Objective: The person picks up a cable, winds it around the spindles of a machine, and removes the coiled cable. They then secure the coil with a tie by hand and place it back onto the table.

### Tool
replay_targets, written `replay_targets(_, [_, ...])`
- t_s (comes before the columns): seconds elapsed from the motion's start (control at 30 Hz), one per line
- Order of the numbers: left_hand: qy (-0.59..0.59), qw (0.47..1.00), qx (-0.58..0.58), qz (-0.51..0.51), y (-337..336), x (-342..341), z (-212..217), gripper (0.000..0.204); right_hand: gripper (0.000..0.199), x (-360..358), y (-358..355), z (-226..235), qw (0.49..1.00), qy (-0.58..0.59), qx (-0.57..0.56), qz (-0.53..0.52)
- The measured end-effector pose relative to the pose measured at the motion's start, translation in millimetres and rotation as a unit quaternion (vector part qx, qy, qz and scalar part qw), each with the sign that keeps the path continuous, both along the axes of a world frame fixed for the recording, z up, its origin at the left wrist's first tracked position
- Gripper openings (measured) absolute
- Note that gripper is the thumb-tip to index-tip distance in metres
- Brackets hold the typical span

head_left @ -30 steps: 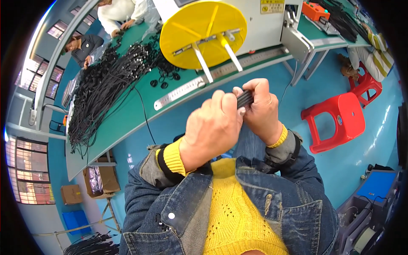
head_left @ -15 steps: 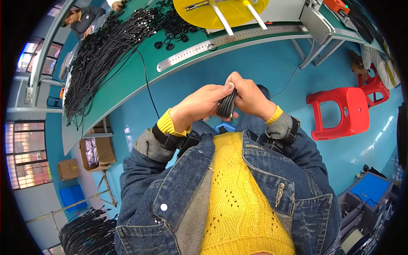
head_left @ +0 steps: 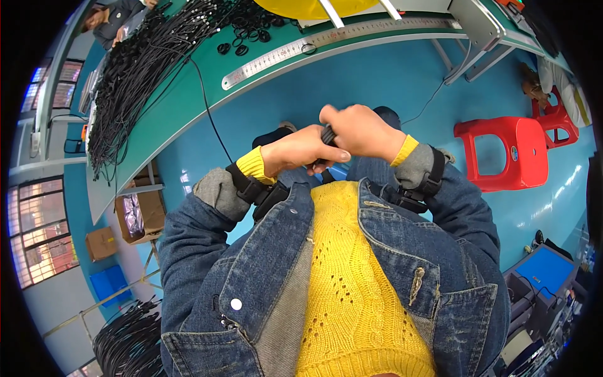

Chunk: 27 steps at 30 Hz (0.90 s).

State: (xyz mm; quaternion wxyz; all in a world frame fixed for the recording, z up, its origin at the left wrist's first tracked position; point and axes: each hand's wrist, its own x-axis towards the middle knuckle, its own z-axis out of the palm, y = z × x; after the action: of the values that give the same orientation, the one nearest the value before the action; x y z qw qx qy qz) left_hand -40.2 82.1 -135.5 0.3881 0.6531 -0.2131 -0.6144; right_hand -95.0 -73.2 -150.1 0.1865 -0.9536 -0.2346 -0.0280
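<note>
Between my two hands, in front of my body, is a small coiled bundle of black cable [head_left: 327, 134]. My left hand [head_left: 303, 148] grips it from the left, thumb pointing right. From the other side my right hand [head_left: 364, 131] is closed over the bundle, its fingers curled and mostly covering it. Only a short stretch of the dark loops shows between the hands; the rest is hidden. Beyond them, a steel ruler [head_left: 276, 58] lies along the edge of the green table [head_left: 188, 119], with one black ring [head_left: 308, 48] on it.
A large heap of black cables [head_left: 147, 75] covers the table's left, beside several black rings [head_left: 251, 34]. A yellow disc [head_left: 301, 7] stands at the back. Red stools [head_left: 527, 154] are at right. An open carton [head_left: 147, 217] sits below the table. Another person [head_left: 113, 22] is at far left.
Both hands have turned about the cable bundle, which now shows less between them. My right hand has rolled over, its knuckles now facing up. The view has shifted slightly.
</note>
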Motion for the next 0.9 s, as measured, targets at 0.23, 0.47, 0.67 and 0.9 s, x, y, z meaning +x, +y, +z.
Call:
replay_targets(0.23, [0.125,0.973,-0.098,0.165,9.2,6.6,-8.2,0.027,0.015,13.1,10.5,-19.4,0.865,0.19,0.451,-0.11])
replay_targets(0.47, [0.23,0.958,-0.065,0.155,29.1,23.4,-6.0,0.023,0.015,30.2,18.3,-15.9,0.892,0.249,0.362,-0.102])
replay_targets(0.67, [0.174,0.951,-0.095,0.236,46.8,19.2,-17.6,0.018,0.018,47.3,17.5,-3.1,0.958,0.142,0.248,-0.02])
replay_targets(0.9, [0.188,0.878,-0.244,0.366,54.3,33.4,-6.1,0.015,0.017,116.4,-10.9,7.9,0.957,-0.269,0.083,-0.074])
